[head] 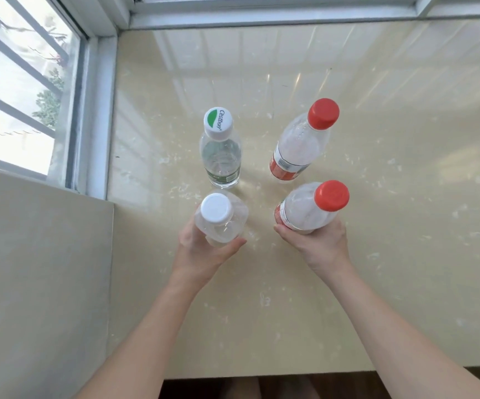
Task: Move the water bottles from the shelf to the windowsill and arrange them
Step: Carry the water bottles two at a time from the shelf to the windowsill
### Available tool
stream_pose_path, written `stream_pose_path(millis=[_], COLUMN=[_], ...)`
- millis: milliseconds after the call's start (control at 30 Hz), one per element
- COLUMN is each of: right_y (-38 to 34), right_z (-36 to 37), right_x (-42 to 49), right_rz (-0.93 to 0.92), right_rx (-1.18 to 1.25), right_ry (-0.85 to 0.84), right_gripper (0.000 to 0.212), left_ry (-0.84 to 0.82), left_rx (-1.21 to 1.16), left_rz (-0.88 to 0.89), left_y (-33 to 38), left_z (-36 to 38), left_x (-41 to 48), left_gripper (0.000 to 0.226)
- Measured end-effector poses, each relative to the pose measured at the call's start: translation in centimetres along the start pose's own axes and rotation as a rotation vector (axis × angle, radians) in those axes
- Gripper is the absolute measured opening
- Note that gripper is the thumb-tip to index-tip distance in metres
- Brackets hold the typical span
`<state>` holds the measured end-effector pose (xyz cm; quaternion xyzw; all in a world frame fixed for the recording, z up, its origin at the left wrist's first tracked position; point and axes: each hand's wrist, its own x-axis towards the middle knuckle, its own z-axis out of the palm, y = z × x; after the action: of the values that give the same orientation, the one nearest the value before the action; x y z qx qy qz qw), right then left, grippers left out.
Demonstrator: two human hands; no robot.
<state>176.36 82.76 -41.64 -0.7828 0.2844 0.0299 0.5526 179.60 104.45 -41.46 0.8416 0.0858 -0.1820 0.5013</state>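
Four water bottles are on the windowsill [377, 254], in a loose square. The green-capped bottle [220, 148] stands free at the far left corner of that square, upright, cap towards the camera. To its right, well apart, the far red-capped bottle [302, 145] also stands free, its long axis up and down and its cap leaning slightly away to the right in this wide view. Just nearer than the green-capped bottle is the white-capped bottle [218, 217], with the left hand [201, 249] wrapped around its body from the near side, thumb curled round on the right. Diagonally near-right of the green-capped bottle is the near red-capped bottle [310, 210], its lower body clamped in the right hand [316, 243] from behind. Both held bottles point cap-up, and each hand lies directly on the near side of its bottle. Whether their bases already rest on the sill cannot be told. The likely remaining step is setting them down and squaring each with the bottle beyond it.
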Motion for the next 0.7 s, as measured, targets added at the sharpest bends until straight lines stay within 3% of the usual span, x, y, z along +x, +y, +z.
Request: stream_pose_path(millis=[233,400,533,700], right_y=[0.5,0.2,-0.6,-4.8], right_z=[0.1,-0.6,-3.0,-8.2], right_x=[-0.8,-1.0,-2.6,-5.2], right_rz=[-0.042,-0.03,0.04,-0.004], right_rx=[0.01,-0.06,-0.376,-0.861], right_ry=[0.016,-0.047,-0.133,-0.241], right_gripper=[0.054,0.072,0.088,0.08], left_ry=[0.027,0.028,-0.019,0.031], left_rx=[0.078,0.178,0.491,0.68], left_rz=[0.02,-0.013,-0.032,0.008], left_y=[0.3,-0.4,0.1,5.1], left_z=[0.2,-0.3,-2.4,-6.3], left_x=[-0.4,-1.0,-2.3,-6.1], left_gripper=[0.074,0.078,0.083,0.09])
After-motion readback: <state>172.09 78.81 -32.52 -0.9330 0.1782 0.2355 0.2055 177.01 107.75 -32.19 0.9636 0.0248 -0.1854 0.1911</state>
